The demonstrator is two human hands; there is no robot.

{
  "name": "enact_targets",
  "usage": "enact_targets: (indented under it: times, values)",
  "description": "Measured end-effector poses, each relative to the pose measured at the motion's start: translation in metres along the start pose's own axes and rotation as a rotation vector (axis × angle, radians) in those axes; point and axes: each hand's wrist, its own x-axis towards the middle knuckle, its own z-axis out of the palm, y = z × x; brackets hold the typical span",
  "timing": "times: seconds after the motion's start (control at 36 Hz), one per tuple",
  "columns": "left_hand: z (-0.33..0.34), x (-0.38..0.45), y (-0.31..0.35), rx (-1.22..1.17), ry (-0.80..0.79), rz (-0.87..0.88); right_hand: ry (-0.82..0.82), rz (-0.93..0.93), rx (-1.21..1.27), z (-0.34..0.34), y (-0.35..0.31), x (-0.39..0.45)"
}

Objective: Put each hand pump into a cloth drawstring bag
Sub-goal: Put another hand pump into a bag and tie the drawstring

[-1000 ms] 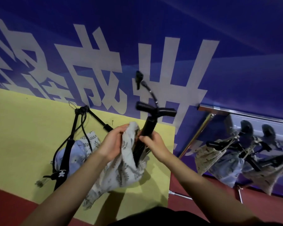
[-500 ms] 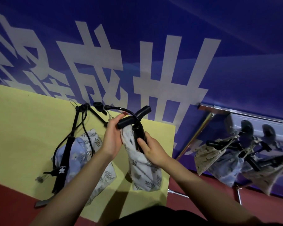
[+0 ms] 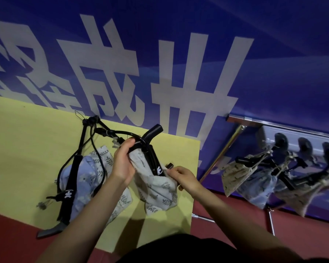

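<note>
Forearms come up from the bottom edge, and I see both hands busy on one bundle over the yellow table (image 3: 27,149). My left hand (image 3: 123,164) is curled around the gathered mouth of a leaf-print cloth bag (image 3: 158,190), thumb over the black hose and handle of the hand pump (image 3: 152,149) that stands tilted inside it. The pump's barrel disappears into the bag between my hands, its T-handle sticking up and away past the left thumb. My right hand (image 3: 184,177) pinches the bag's rim on the opposite side, fingers bent onto the cloth; a small black part shows just beyond its fingertips, and I cannot tell what it is.

Left of my left hand, a second pump (image 3: 70,183) lies flat on the table, across a pale blue bag (image 3: 85,179) and another leaf-print bag (image 3: 103,158), its hose looping over them. Its foot overhangs the near table edge above the red floor (image 3: 11,234).

Farther off, to the right of my right hand, several filled bags (image 3: 254,179) with pump handles poking out lie heaped on a low rack. Beyond everything stands a blue wall (image 3: 273,54) with large white characters.
</note>
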Motion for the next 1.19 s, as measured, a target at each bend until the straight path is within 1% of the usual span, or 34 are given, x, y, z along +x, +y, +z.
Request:
enact_targets:
  times: [0.03, 0.08, 0.22, 0.42, 0.53, 0.64, 0.75, 0.83, 0.89, 1.03, 1.14, 1.19]
  values:
    - [0.0, 0.0, 0.0, 0.006, -0.008, -0.002, 0.033, 0.001, 0.009, 0.0, 0.001, 0.002]
    - [-0.001, 0.0, 0.0, 0.003, -0.015, 0.001, 0.047, 0.022, -0.009, -0.001, 0.0, 0.005]
    - [-0.003, 0.0, 0.0, -0.002, -0.019, 0.024, -0.024, 0.128, -0.055, 0.0, -0.003, 0.003]
    - [-0.009, 0.005, 0.003, 0.065, -0.022, 0.072, 0.029, 0.075, 0.045, -0.01, -0.002, 0.001]
    - [-0.012, 0.007, 0.003, 0.058, -0.029, 0.066, -0.061, 0.056, -0.04, -0.017, -0.006, -0.002]
    - [-0.009, 0.007, 0.002, 0.071, -0.076, 0.085, -0.137, 0.146, -0.108, -0.014, -0.003, -0.007]
    - [-0.008, 0.007, 0.001, 0.051, -0.069, 0.088, -0.112, 0.246, -0.004, 0.001, 0.001, -0.011]
    - [-0.006, 0.006, 0.002, 0.093, -0.091, 0.095, -0.097, 0.215, -0.023, 0.013, -0.001, -0.01]
    - [-0.005, 0.005, 0.003, 0.116, -0.101, 0.098, -0.056, 0.21, 0.043, 0.018, -0.004, -0.006]
    - [-0.011, 0.008, 0.009, 0.16, -0.054, 0.113, 0.03, 0.232, 0.264, 0.015, -0.007, -0.001]
    - [-0.015, 0.01, 0.015, 0.228, -0.071, 0.145, 0.026, 0.221, 0.314, 0.006, -0.008, -0.004]
    - [-0.017, 0.012, 0.016, 0.272, -0.071, 0.162, 0.002, 0.218, 0.385, 0.003, -0.009, -0.005]
